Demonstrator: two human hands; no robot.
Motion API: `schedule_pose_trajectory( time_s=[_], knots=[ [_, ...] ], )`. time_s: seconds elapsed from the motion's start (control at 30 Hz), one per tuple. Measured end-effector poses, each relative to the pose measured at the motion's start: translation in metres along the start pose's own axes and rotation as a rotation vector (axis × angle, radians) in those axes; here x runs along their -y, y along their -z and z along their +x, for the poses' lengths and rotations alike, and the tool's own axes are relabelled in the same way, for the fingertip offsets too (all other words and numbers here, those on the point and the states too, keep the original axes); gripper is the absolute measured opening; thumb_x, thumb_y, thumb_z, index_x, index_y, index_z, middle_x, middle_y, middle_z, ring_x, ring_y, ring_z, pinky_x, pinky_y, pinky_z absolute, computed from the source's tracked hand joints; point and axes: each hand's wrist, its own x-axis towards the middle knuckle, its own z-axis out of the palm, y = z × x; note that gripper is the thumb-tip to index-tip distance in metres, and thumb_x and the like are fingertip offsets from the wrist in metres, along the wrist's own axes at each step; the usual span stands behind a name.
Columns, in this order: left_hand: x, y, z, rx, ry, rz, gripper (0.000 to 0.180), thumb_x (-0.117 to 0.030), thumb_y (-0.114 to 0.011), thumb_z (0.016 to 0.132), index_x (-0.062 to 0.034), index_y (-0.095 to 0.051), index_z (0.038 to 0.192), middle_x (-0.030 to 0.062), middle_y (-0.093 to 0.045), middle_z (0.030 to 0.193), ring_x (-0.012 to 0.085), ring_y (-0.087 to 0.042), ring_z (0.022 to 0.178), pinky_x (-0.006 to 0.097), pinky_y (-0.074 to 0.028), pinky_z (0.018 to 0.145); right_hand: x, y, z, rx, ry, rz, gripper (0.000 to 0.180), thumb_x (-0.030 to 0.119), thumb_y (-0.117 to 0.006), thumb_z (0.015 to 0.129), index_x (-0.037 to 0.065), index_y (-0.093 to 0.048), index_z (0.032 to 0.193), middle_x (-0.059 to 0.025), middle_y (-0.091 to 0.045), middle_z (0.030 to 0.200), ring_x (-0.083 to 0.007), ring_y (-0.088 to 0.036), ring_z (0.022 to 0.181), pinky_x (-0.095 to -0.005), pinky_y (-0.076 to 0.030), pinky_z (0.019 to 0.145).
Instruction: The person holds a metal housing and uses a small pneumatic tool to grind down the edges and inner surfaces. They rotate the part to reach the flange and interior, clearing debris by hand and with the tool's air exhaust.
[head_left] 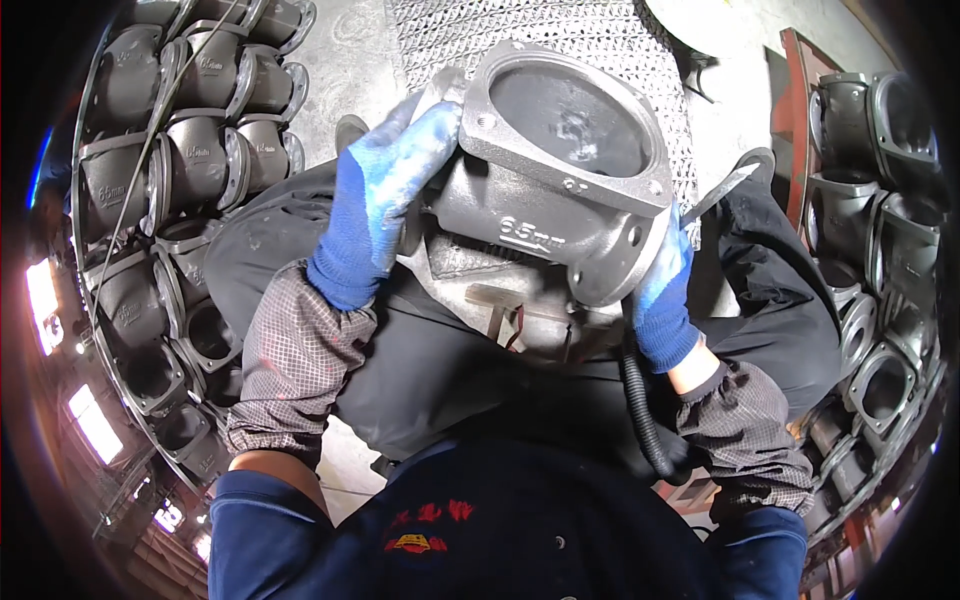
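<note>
Between my two gloved hands is a dark grey cast-metal valve body point(500, 200), raised above my lap with its wide flanged opening tilted up. My left hand point(390, 180), in a blue and white glove, grips the flange at its left end. At the right end, my right hand point(665, 285) is wrapped round the round side flange; the casting hides most of its fingers. Close to the right hand, a flat metal blade-like piece point(725, 190) juts out past my knee; what it belongs to is hidden.
Rows of similar castings point(200, 155) are stacked on the left, and more castings point(845, 130) stand at the right beside a rusty red metal frame point(795, 125). A woven metal mat point(440, 40) lies ahead. A black corrugated hose point(640, 410) runs by my right forearm. A wooden-handled tool point(500, 297) sits below the casting.
</note>
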Motion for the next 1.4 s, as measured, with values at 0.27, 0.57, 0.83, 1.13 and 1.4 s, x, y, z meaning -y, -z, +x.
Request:
schedule_pose_trajectory(
  time_s=[0.27,0.57,0.83,1.13,1.4],
  knots=[
    [-0.043,0.021,0.0,-0.225,0.242,0.158,0.063,-0.024,-0.073,0.083,0.0079,-0.048,0.131,0.0108,-0.068,0.098,0.0081,-0.061,0.085,0.021,-0.051,0.074,0.005,-0.004,0.023,0.27,-0.166,0.049,0.039,0.026,-0.041,0.099,0.0,-0.049,0.127,-0.0088,-0.062,0.111,-0.0146,-0.061,0.088,-0.025,-0.049,0.076],
    [-0.052,0.017,-0.006,-0.147,0.199,0.299,0.069,-0.03,-0.073,0.079,0.0087,-0.047,0.131,0.0211,-0.055,0.129,0.0246,-0.055,0.119,0.03,-0.041,0.101,0.075,-0.021,0.066,0.152,0.145,-0.564,0.069,0.039,-0.072,0.083,-0.005,-0.047,0.129,-0.0165,-0.066,0.108,-0.0181,-0.064,0.092,-0.028,-0.051,0.079],
    [-0.052,0.004,0.0,-0.105,-0.054,0.543,0.059,-0.024,-0.073,0.081,0.0064,-0.052,0.127,0.0223,-0.058,0.126,0.0203,-0.058,0.113,0.03,-0.045,0.096,0.027,-0.039,0.103,0.054,0.201,-0.86,0.082,0.034,-0.081,0.073,-0.006,-0.042,0.132,-0.0223,-0.065,0.104,-0.0265,-0.066,0.091,-0.0325,-0.052,0.081],
    [-0.048,0.012,0.006,-0.041,0.012,0.418,0.068,-0.029,-0.073,0.081,0.006,-0.046,0.133,0.0236,-0.052,0.132,0.025,-0.054,0.12,0.03,-0.044,0.099,0.002,0.119,0.098,-0.248,0.317,-0.891,0.04,0.031,-0.051,0.095,-0.004,-0.06,0.113,-0.0201,-0.067,0.093,-0.0251,-0.066,0.078,-0.0351,-0.052,0.069],
    [-0.049,0.029,0.0,-0.064,0.174,0.284,0.066,-0.026,-0.072,0.083,0.0025,-0.045,0.136,0.0208,-0.052,0.133,0.0234,-0.05,0.123,0.031,-0.04,0.101,-0.114,0.199,0.101,-0.114,-0.326,-1.475,0.057,0.043,-0.035,0.095,-0.006,-0.063,0.106,-0.0313,-0.061,0.104,-0.0468,-0.058,0.101,-0.0511,-0.045,0.085]
  ],
)
